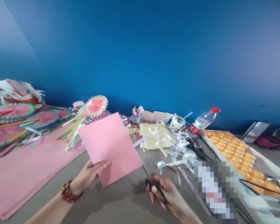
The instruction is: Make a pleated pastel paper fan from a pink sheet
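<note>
A pink paper stack (37, 165) lies left of the left hand (93, 173), which pinches a pink sheet (115, 144), long axis slanting upper left to lower right; the right hand (166, 188) grips scissors (146, 171) (blades pointing up-left, toward the sheet).

Clock directions centre on a paper square (113, 144) held above a tabletop (93, 210), with a wall (140, 62) behind at twelve. The left hand (91, 173) grips the square at its seven o'clock edge; the right hand (164, 186), at four, holds scissors (148, 178) just beside the square. A paper stack (37, 161) lies at nine. Paper rosettes (15, 110) lie behind it at ten; at eleven, a rosette bunch (96, 106) rests with its strips (76, 133) over the stack's far end. At one, a pen cup (136, 119) stands near the wall. At two, ribbon (182, 144) lies over flat paper (146, 132), with a plastic bottle (202, 123) behind. At three, a tray (270, 166) holds domed pieces (226, 146).
</note>
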Tool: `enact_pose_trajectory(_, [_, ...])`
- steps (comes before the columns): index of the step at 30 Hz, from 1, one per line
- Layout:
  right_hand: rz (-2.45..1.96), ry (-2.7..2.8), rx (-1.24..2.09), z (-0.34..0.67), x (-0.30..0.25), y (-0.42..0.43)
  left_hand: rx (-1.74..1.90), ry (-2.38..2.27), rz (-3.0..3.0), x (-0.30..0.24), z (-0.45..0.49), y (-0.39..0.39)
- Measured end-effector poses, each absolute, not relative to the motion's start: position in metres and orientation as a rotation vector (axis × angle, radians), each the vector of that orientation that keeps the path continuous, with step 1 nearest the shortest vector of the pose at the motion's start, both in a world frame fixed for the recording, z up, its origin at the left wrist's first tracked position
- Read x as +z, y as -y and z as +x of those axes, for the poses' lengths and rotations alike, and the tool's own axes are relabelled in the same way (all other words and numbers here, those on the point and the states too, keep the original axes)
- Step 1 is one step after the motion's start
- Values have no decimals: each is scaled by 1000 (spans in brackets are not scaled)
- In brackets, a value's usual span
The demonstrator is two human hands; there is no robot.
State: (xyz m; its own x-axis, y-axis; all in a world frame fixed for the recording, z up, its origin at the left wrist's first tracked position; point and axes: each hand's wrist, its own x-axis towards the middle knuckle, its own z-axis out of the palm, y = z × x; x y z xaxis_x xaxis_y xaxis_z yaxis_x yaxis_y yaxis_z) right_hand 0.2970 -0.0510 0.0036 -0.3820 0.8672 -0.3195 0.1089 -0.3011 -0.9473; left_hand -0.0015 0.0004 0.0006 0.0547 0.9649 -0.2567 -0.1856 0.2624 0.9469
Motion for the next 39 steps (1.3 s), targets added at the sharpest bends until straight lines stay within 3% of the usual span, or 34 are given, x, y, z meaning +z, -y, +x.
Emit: enact_pose_trajectory(39, [-1303, 1374, 1689, 293, 6, 52, 1056, -1111, 860, -6, -5, -2])
